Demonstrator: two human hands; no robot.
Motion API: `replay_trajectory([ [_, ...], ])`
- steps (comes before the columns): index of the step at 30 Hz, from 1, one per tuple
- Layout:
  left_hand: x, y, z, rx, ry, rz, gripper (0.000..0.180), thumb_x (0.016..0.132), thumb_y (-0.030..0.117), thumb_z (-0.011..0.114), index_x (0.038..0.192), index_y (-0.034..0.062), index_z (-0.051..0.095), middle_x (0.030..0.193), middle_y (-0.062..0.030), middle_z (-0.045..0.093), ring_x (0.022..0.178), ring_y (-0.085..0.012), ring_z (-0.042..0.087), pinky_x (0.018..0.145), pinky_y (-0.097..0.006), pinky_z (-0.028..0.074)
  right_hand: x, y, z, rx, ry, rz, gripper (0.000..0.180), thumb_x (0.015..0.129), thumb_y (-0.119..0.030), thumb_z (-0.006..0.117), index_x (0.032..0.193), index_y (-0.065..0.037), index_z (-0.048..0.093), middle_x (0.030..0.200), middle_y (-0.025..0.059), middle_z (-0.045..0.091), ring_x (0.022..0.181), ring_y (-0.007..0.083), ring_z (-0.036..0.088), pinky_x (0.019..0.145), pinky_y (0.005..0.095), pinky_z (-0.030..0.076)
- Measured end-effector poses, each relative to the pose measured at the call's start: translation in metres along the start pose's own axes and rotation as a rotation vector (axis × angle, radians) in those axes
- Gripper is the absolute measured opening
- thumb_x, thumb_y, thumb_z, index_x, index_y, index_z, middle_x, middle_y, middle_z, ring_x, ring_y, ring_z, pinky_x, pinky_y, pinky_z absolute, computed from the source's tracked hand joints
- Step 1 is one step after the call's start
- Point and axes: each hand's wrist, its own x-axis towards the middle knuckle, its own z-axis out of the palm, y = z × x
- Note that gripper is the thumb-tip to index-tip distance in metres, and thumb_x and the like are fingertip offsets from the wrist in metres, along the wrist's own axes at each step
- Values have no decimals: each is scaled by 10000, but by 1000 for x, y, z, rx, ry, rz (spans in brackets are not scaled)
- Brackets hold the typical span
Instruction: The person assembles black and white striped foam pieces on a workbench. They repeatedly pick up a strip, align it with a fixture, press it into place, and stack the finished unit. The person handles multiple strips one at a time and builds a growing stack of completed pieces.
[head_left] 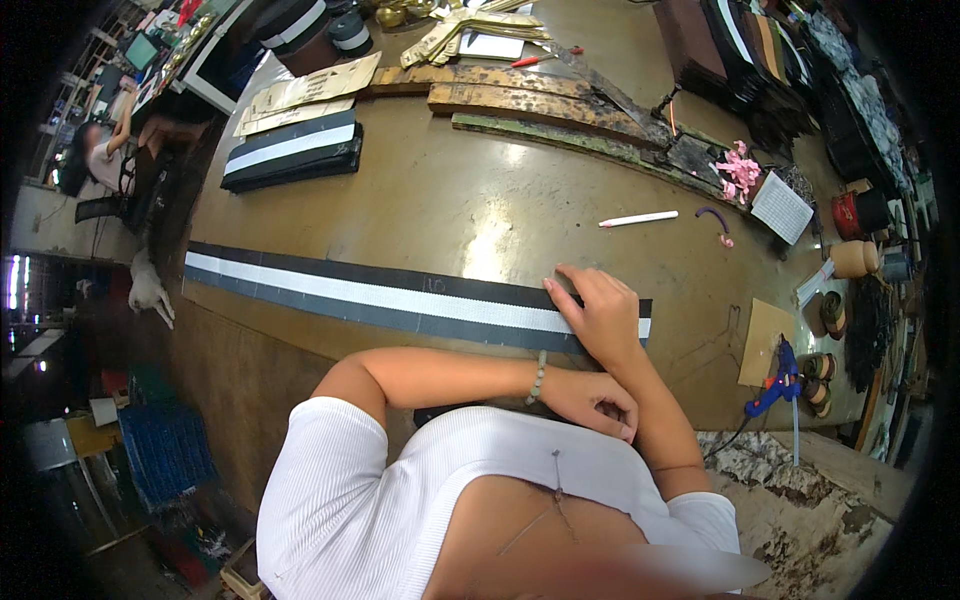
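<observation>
A long strip (345, 296) with black, white and grey-blue bands lies across the near part of the table, with faint pale marks on it. My right hand (603, 308) rests flat on its right end, fingers stretched out. Below it, close to my body, my left hand (585, 402) is loosely curled against my right forearm. Between its thumb and fingers a small dark gap shows, with nothing visible in it; some fingertips are hidden. A beaded bracelet (540, 378) is on my left wrist.
Beyond the strip lie a white pen (638, 219), wooden bars (540, 101) and a stack of striped pieces (290, 155). At right are a blue glue gun (775, 382), brown card (765, 343) and pink scraps (738, 172). Another person (108, 150) sits far left; an animal's pale paw (150, 290) shows nearer.
</observation>
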Motion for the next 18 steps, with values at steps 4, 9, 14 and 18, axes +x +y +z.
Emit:
replay_trajectory([
  [4,3,6,4,132,184,8,213,1001,224,631,1034,20,683,873,-29,712,737,-58,634,647,-225,519,0,17,-3,-48,2,-47,340,820,-414,767,839,-84,685,685,85,645,616,290,628,586,392,498],
  [9,-15,36,-16,1088,538,485,174,841,146,765,964,81,660,1113,-103,639,997,-250,648,841,-373,541,15,35,-46,-216,-38,50,433,806,-458,764,677,-75,605,669,107,637,610,329,627,557,442,468],
  [14,-98,61,-44,1630,861,-63,412,764,366,805,1006,131,571,1265,-133,527,1228,-350,484,1077,-523,336,8,46,-125,-196,-204,242,444,815,-458,761,709,-53,615,667,129,635,605,325,619,566,421,469],
  [18,-136,70,-56,1597,819,-223,502,721,479,802,961,120,545,1013,-83,530,1022,-290,507,932,-410,359,-1,74,-166,-150,-213,391,444,801,-436,785,699,-42,606,625,129,611,572,310,607,555,413,464],
])
